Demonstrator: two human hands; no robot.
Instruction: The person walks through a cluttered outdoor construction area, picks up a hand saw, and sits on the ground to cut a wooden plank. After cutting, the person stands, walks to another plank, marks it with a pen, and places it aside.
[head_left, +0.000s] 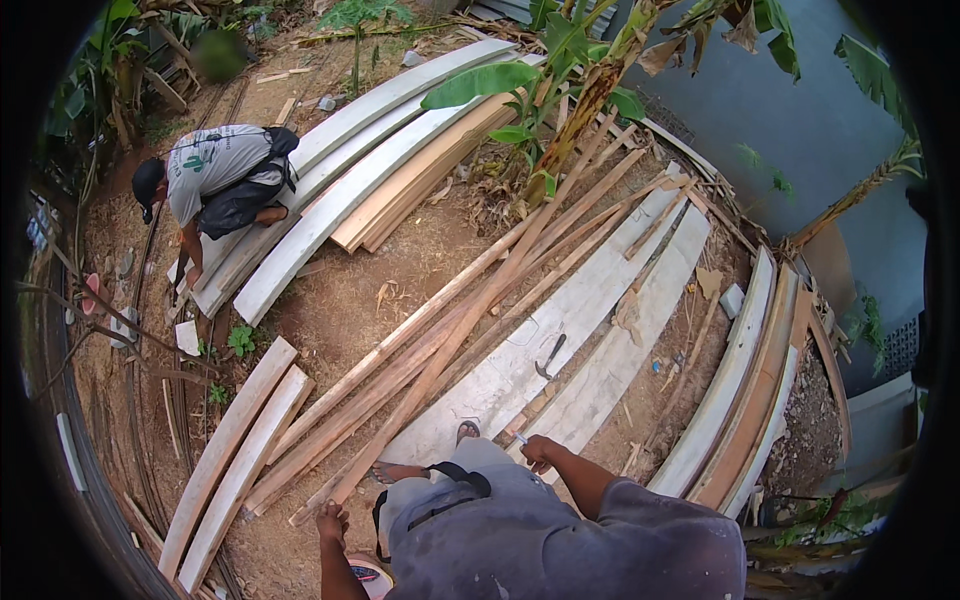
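Observation:
My right hand (540, 453) is closed beside my knee. A small pale, thin object (520, 437) pokes out of its fingers, too small to name. Low on the left, my left hand (332, 522) has its fingers curled in, and I cannot make out what, if anything, is inside. Close by it, partly hidden by my clothing, is a round tub with a pinkish rim (372, 577). A claw hammer (549, 358) lies ahead on a wide, white-stained board (500, 370). Long narrow timbers (440, 350) cross the ground just left of that board.
A co-worker (225, 175) crouches at the far left, hands down at a board's end. White boards (330, 205) and brown planks (425, 175) are stacked beside them. More boards (735, 390) lie at right, and two short ones (225, 460) at left. A banana plant (590, 100) stands ahead.

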